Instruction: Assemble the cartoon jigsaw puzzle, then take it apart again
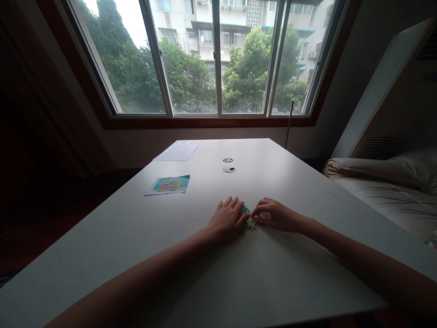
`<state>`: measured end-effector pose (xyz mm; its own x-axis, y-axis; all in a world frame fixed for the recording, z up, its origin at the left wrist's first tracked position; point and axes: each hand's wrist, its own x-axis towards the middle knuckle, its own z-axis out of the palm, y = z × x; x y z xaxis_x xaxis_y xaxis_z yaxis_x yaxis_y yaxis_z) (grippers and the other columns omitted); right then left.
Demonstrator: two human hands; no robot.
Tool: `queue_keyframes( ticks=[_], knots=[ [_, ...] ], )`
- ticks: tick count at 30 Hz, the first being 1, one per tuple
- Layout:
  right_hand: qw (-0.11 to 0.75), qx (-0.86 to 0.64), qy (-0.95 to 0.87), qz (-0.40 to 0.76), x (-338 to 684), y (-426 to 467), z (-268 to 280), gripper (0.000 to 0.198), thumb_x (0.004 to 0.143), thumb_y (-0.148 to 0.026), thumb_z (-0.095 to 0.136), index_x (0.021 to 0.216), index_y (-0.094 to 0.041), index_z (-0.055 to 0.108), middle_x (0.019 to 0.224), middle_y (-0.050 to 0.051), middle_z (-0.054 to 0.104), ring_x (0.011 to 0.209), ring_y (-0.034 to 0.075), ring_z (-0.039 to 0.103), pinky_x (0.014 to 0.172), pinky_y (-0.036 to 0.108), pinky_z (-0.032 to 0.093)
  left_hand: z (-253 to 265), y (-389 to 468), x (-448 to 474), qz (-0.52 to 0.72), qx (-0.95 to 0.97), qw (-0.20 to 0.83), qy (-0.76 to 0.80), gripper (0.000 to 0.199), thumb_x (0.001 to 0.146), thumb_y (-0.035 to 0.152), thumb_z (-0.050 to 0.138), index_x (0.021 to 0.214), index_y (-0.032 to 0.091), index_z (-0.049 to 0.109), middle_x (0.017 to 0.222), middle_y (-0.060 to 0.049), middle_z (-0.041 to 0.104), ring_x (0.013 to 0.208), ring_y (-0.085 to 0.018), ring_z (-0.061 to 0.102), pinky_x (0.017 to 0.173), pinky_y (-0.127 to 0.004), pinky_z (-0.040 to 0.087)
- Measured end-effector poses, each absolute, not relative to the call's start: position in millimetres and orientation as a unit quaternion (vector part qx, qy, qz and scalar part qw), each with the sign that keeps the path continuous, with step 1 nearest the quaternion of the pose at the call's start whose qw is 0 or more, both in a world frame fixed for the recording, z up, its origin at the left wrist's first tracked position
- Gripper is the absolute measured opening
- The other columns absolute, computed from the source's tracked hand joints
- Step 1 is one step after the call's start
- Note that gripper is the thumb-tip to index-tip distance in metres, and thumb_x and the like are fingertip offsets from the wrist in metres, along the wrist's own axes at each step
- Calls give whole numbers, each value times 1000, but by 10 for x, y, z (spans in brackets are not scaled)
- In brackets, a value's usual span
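Observation:
A small heap of jigsaw puzzle pieces (251, 223), some teal-green and some pale, lies on the white table (191, 282). My left hand (228, 218) rests over the heap's left side, palm down with fingers stretched out, and hides part of it. From the right, my right hand (276, 215) reaches the same heap, its index finger and thumb bent together at a puzzle piece on the edge. The piece between those fingertips is mostly hidden.
A colourful cartoon picture sheet (171, 184) lies left of the hands, with white paper (180, 151) farther back. Two round dark-and-white marks or discs (229, 169) are at the table's middle. A pale sofa (382, 177) stands on the right; a window is beyond.

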<state>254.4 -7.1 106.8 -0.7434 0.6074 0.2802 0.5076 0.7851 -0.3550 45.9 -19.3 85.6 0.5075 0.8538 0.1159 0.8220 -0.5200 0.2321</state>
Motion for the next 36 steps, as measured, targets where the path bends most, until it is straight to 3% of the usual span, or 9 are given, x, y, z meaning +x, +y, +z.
queue_keyframes(
  ticks=[7,12,16,20,25,31,36],
  knots=[
    [200,-283,-927,143,2534,-55,1067,14,81,-29,57,87,-18,64,82,6,62,79,17,55,74,30,45,961,-253,336,87,891,113,431,52,94,52,20,138,25,27,145,-5,26,134,-23,17,105,-45,21],
    [230,-298,-913,157,2628,-52,960,27,84,-36,53,103,-18,58,102,10,59,96,20,54,85,35,44,1020,-182,147,96,876,91,464,51,94,50,18,137,25,29,146,-2,24,134,-21,17,106,-42,21],
    [206,-289,-920,167,2759,-55,821,53,84,-44,50,131,-21,40,130,13,44,120,22,41,98,39,37,967,19,-119,113,825,33,553,53,92,45,24,133,13,36,142,-11,32,131,-21,26,106,-35,23],
    [143,-286,-934,159,2803,-35,730,69,83,-52,47,140,-21,24,145,13,26,132,27,25,106,44,26,842,232,-497,95,748,-26,657,59,87,42,32,130,3,37,136,-20,37,129,-30,28,104,-41,23],
    [103,-279,-942,155,2764,-11,715,71,81,-57,46,141,-24,24,147,12,21,133,30,21,107,48,20,715,301,-867,49,669,-48,740,59,85,42,29,127,3,39,132,-23,40,119,-37,39,92,-50,33],
    [93,-269,-945,162,2753,-10,735,68,82,-57,45,140,-27,26,145,10,27,132,29,23,107,49,18,680,268,-905,19,674,-56,736,50,86,43,26,113,8,50,119,-20,51,109,-33,48,83,-45,40],
    [79,-262,-949,159,2717,-38,792,67,82,-59,43,140,-29,26,145,8,27,133,28,23,107,48,17,706,252,-803,12,690,-64,721,48,86,43,25,113,11,50,119,-17,51,110,-30,48,86,-43,38]
  ],
)
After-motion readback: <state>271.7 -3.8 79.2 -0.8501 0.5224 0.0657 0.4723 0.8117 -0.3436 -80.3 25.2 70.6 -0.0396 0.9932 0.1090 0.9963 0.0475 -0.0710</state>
